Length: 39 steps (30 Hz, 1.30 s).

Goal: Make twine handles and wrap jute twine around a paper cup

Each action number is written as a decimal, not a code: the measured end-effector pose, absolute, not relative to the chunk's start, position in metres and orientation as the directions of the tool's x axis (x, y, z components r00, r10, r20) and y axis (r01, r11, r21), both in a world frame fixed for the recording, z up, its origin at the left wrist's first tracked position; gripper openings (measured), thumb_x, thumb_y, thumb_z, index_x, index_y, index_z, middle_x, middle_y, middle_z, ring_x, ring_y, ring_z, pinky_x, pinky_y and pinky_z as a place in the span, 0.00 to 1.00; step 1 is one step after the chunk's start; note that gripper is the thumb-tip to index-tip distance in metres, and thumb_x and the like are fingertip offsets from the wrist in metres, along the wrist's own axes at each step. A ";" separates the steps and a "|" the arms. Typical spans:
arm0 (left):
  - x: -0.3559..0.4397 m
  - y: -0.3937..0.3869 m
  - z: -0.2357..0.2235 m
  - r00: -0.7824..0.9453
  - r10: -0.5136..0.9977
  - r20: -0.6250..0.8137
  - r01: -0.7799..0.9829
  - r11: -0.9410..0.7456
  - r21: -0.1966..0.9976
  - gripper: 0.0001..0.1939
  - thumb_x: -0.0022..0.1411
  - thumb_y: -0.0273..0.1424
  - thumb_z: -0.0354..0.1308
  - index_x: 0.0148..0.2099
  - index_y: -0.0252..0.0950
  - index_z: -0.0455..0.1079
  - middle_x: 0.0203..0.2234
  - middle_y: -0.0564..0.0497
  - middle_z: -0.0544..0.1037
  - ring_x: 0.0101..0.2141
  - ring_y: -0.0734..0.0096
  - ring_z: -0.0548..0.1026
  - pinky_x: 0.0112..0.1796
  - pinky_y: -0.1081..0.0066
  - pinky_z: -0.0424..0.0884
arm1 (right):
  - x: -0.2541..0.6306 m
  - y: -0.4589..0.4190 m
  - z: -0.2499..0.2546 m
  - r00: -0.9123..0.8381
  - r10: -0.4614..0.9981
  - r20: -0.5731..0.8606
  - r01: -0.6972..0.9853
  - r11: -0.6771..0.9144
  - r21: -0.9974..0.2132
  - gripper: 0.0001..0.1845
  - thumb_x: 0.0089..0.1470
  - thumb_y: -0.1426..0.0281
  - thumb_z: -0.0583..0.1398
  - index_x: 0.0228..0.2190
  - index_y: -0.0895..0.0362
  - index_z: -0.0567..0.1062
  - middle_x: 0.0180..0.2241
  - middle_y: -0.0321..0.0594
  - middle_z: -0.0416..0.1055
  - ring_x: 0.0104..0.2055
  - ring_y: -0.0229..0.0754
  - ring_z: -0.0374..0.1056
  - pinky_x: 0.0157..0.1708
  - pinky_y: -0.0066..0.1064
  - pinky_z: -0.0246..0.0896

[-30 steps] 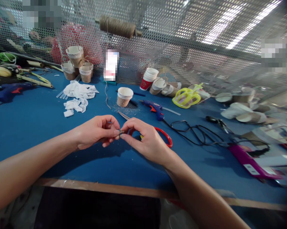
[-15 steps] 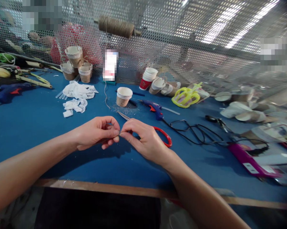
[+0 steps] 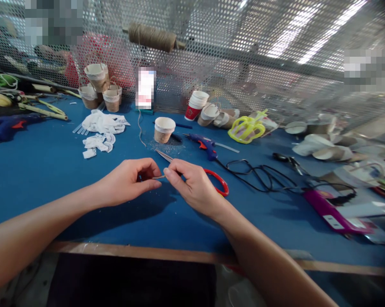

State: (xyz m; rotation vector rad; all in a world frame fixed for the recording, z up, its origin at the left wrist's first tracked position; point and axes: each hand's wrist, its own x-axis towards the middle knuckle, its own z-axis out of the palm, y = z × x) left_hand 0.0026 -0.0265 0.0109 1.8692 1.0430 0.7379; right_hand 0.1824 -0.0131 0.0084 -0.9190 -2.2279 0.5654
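A short thin strand of twine [image 3: 159, 177] stretches between my two hands above the blue table. My right hand [image 3: 191, 181] pinches one end of it between thumb and forefinger. The other end runs into the curled fingers of my left hand [image 3: 136, 181], whose thumb stands a little off the forefinger. Partly hidden behind my right hand are scissors with a red handle [image 3: 223, 181], their blades pointing to the back left. Just beyond the hands stands a small paper cup [image 3: 163, 134] with a brown wrap and white rim.
White crumpled scraps [image 3: 103, 123] lie at left, near several handled cups [image 3: 96, 74]. A blue glue gun [image 3: 203, 145] and its black cable are right of centre. Further right is a purple power strip [image 3: 333, 213]. A twine spool [image 3: 152, 37] hangs on the mesh behind.
My fingertips have drawn slightly apart, and more of the twine shows between them. My left thumb has moved away from the forefinger. The view has shifted slightly.
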 end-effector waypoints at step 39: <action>0.008 -0.031 0.014 0.500 0.860 -0.099 0.375 -0.112 0.920 0.11 0.58 0.35 0.50 0.28 0.33 0.64 0.18 0.57 0.66 0.18 0.81 0.61 0.19 0.79 0.59 | 0.178 -0.016 0.005 -0.402 0.815 0.418 0.525 0.579 -0.624 0.19 0.56 0.66 0.52 0.16 0.57 0.58 0.16 0.31 0.54 0.20 0.31 0.49 0.21 0.26 0.48</action>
